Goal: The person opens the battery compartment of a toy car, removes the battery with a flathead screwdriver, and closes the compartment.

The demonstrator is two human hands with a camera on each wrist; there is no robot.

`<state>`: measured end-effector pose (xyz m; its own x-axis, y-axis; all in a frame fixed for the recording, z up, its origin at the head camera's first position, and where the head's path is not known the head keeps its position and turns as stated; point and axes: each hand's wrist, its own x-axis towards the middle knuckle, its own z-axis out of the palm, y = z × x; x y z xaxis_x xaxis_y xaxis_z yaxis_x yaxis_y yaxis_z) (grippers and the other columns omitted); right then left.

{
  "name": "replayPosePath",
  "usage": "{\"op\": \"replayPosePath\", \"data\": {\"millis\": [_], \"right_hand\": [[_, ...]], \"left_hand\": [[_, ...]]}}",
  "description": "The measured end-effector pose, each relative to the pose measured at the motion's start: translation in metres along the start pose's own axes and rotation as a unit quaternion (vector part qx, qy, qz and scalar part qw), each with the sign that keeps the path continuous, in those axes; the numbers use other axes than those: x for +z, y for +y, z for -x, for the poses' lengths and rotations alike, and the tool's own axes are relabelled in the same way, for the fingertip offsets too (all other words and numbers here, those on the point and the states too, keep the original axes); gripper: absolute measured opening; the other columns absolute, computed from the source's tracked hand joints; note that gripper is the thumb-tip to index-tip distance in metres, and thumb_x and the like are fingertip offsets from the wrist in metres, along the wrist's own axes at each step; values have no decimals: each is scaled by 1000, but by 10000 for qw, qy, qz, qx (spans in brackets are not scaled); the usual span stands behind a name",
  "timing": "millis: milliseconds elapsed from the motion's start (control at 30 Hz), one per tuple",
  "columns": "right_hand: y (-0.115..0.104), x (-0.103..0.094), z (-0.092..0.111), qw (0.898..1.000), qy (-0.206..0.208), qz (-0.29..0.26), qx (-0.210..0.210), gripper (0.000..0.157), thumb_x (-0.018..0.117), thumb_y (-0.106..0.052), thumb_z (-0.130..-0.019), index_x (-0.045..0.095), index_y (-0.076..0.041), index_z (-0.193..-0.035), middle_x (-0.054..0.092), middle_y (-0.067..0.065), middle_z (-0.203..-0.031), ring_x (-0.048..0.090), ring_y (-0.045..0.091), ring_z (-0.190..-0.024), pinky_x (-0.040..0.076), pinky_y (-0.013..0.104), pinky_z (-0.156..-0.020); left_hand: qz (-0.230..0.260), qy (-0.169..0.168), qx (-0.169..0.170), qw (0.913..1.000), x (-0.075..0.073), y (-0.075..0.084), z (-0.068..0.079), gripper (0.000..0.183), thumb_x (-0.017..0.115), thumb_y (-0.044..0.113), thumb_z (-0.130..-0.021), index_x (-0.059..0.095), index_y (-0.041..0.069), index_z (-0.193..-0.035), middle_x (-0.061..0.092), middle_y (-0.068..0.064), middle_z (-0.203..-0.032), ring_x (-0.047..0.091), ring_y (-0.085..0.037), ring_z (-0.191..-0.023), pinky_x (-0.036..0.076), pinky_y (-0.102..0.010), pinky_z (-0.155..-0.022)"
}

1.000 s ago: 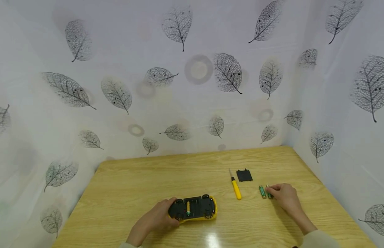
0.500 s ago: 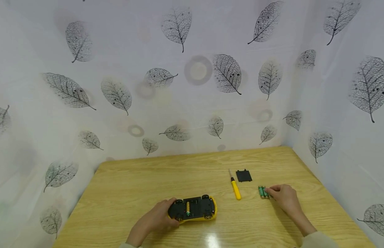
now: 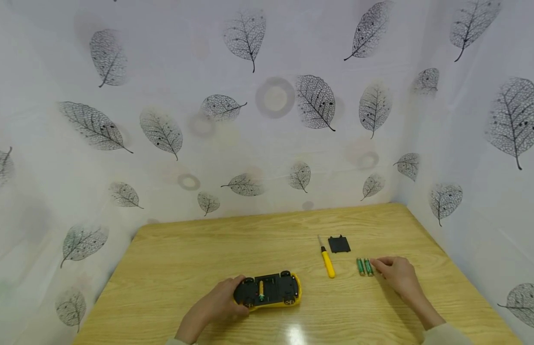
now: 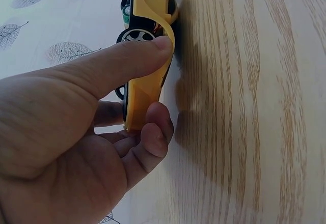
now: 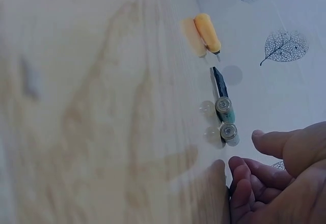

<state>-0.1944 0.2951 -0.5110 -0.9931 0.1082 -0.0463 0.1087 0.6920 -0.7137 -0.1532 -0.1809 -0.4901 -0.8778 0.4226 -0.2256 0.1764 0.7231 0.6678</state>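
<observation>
My left hand (image 3: 221, 299) grips the rear or front end of a yellow toy car (image 3: 280, 289) that lies upside down on the table, its black underside and wheels facing up. One battery (image 3: 261, 291) sits in the car's open compartment. In the left wrist view the thumb lies across the car's yellow body (image 4: 143, 89) by a wheel, fingers curled on the other side. Two green batteries (image 3: 364, 267) lie side by side, slightly apart. Just right of them is my right hand (image 3: 398, 275), thumb and loosely bent fingers parted with nothing between them in the right wrist view.
A screwdriver with a yellow handle (image 3: 328, 265) lies between the car and the loose batteries. Behind them is a black battery cover (image 3: 339, 244). The wooden table (image 3: 198, 249) meets leaf-patterned white curtains (image 3: 258, 143) at the back and sides.
The two loose batteries have shifted a little to the left. My right fingers, earlier on the right-hand battery, are now off it. The left hand and car have stayed put.
</observation>
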Motion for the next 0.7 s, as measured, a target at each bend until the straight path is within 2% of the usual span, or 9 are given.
{"op": "replayPosePath", "data": {"millis": [200,333,433,533,600,700], "right_hand": [[-1,-1,1,9998,-58,-146,82,47,64,-31,-104,70,13,-118,69,2,-79,57,18,-69,44,31,-57],[0,-2,1,9995,-114,-284,74,52,63,-34,-104,66,14,-125,70,6,-85,56,19,-67,45,31,-54],[-3,-2,2,9995,-59,-303,-14,57,62,-38,-105,63,12,-131,72,16,-101,63,22,-77,48,30,-59],[-9,-1,4,9993,100,-290,-194,57,62,-40,-105,62,9,-133,70,21,-117,66,27,-96,52,30,-71],[-15,1,5,9985,239,-350,-355,54,64,-37,-104,64,8,-132,70,22,-119,66,29,-101,52,29,-73],[-26,5,7,9959,367,-549,-623,49,66,-33,-103,65,8,-131,72,19,-115,66,26,-98,52,26,-72]], "left_hand": [[-18,-3,-1,10000,0,-1,-1,80,88,23,-82,49,-5,-146,62,-18,-122,58,-26,-100,51,-50,-85],[-67,62,-35,10000,0,-1,0,82,89,23,-81,49,-6,-146,62,-20,-124,59,-29,-103,50,-53,-88],[-111,124,-68,9998,0,0,0,83,90,23,-80,49,-6,-146,62,-22,-126,60,-33,-106,50,-55,-91],[-134,144,-91,9998,0,2,1,83,90,22,-80,49,-6,-146,62,-23,-127,60,-34,-107,49,-56,-92],[-125,140,-107,9998,-1,2,1,83,90,22,-80,49,-6,-146,62,-23,-127,60,-33,-107,49,-56,-92],[-101,125,-101,9998,-1,3,1,82,89,21,-80,49,-6,-146,62,-22,-127,59,-32,-107,49,-55,-92]]}}
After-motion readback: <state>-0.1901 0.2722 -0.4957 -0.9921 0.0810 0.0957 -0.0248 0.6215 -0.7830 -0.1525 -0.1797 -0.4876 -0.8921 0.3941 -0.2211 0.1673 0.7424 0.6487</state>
